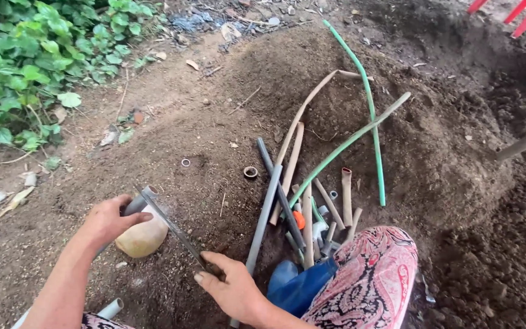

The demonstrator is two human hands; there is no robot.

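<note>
The fingers (130, 214) of the left hand (108, 220) are curled around a short grey pipe (139, 201), which is pressed down on a rounded tan stone (143, 239) lying on the bare soil. The pipe is dull grey and smooth, with its open cut end (150, 190) pointing away from the person, just past the fingertips. A thin hacksaw blade (171, 228), dark and straight, is laid slantwise across the pipe near that end; its near end is gripped by the clenched fingers (213, 261) of the right hand (231, 289). A second stub of grey pipe (112, 307) is seen at the lower edge, beside the left forearm. To the right of the hands, a heap of pipe offcuts (312, 213) in grey, tan and green is spread over the earth mound (226, 97), with two long green hoses (369, 109) curving up the slope. A blue cloth (299, 283) is tucked against a red patterned knee (372, 274). Small rings (250, 172) lie on the soil, and leafy green plants (31, 61) fill the upper left corner
</note>
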